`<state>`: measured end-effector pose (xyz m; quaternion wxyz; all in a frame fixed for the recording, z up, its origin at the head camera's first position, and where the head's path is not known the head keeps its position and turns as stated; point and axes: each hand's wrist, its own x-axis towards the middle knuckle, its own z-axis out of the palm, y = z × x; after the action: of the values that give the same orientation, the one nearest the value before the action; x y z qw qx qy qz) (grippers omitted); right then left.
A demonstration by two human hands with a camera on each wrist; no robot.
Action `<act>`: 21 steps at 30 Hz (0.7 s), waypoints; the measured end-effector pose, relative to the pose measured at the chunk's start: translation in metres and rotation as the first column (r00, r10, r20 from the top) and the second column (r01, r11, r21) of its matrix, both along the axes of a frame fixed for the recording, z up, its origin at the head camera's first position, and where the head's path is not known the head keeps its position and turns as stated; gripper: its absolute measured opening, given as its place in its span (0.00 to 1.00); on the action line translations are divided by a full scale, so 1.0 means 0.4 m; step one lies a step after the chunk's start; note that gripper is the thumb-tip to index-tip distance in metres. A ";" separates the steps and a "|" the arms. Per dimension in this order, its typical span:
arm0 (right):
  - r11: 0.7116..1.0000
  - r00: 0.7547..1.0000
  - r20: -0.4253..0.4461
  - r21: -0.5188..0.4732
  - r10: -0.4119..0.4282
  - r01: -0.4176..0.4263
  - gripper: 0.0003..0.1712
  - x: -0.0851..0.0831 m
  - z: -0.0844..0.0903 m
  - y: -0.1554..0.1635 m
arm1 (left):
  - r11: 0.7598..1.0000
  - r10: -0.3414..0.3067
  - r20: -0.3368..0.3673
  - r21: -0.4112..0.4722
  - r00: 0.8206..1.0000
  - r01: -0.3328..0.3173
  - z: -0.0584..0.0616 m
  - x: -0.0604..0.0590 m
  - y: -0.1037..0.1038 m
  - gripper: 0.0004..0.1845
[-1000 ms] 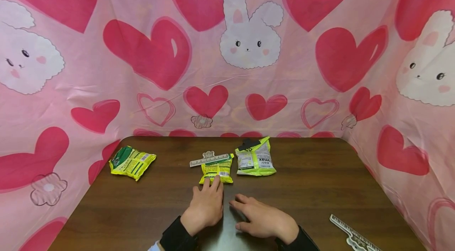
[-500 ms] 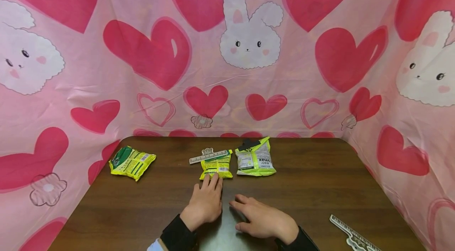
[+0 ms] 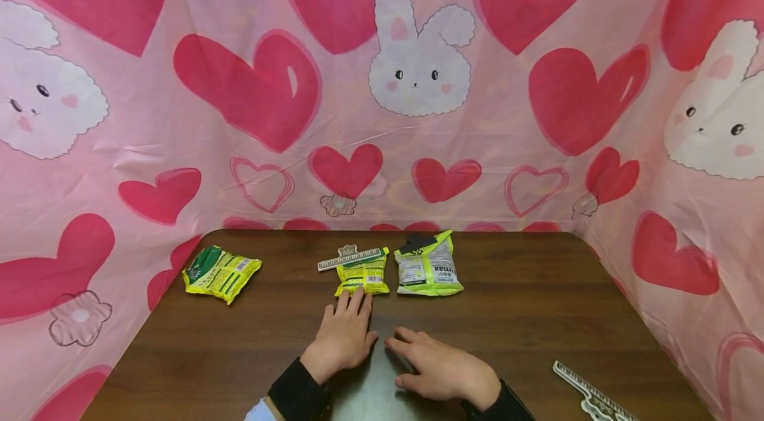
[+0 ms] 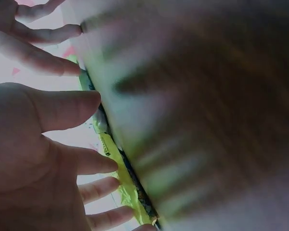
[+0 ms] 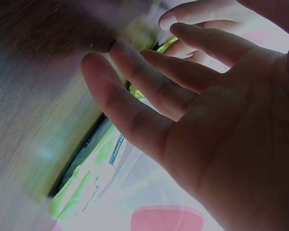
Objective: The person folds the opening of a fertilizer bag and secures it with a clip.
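My left hand [image 3: 341,335] reaches forward with straight fingers, its fingertips at the near edge of a small yellow-green packet [image 3: 362,276] in the head view. A pale clip with a ruler-like bar [image 3: 349,260] lies across the packet's far edge, its left end sticking out past it. In the left wrist view the fingers [image 4: 98,161] overlap the packet's yellow edge [image 4: 123,178]. My right hand [image 3: 442,368] holds nothing and stays low over the table, fingers extended toward the left hand. Its palm and loose fingers show in the right wrist view.
A grey and lime bag [image 3: 428,268] with a black clip [image 3: 418,243] on its top stands right of the packet. Another yellow-green packet [image 3: 222,273] lies at the table's far left. A second pale clip [image 3: 591,391] lies at the near right. Pink cloth [image 3: 382,129] walls the table in.
My left fingers have pushed the yellow-green packet and its clip a little away, toward the table's back. The right hand has stayed in place.
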<state>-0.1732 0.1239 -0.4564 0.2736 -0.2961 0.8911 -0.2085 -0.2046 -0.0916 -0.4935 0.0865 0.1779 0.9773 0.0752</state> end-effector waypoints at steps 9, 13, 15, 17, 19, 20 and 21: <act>1.000 1.000 -0.001 -0.004 0.001 -0.001 0.36 0.001 0.002 0.001 | 0.999 0.016 0.080 0.031 0.997 -0.019 0.030 0.003 -0.002 0.39; 1.000 1.000 -0.006 -0.005 0.003 -0.003 0.36 0.002 0.002 0.000 | 0.999 0.017 0.089 0.032 0.996 -0.020 0.036 0.004 -0.002 0.39; 1.000 1.000 -0.007 -0.005 0.003 -0.003 0.36 0.002 0.002 0.000 | 0.999 0.012 0.086 0.034 0.996 -0.015 0.036 0.004 -0.002 0.39; 1.000 1.000 -0.007 -0.002 0.004 -0.004 0.36 0.002 0.001 0.000 | 0.999 0.009 0.087 0.032 0.996 -0.012 0.037 0.004 -0.003 0.39; 1.000 1.000 -0.005 -0.001 0.003 -0.003 0.36 0.001 0.001 0.000 | 1.000 0.006 0.086 0.028 0.996 -0.008 0.036 0.003 -0.003 0.39; 1.000 1.000 -0.003 -0.001 0.003 -0.003 0.36 0.001 0.001 0.000 | 1.000 0.005 0.086 0.027 0.996 -0.008 0.036 0.004 -0.003 0.39; 1.000 1.000 0.000 -0.001 0.002 -0.002 0.36 0.000 0.001 0.000 | 1.000 0.005 0.087 0.024 0.996 -0.007 0.037 0.004 -0.004 0.39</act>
<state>-0.1730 0.1240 -0.4558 0.2736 -0.2970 0.8908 -0.2085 -0.2031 -0.0930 -0.4789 0.1265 0.1724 0.9722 0.0950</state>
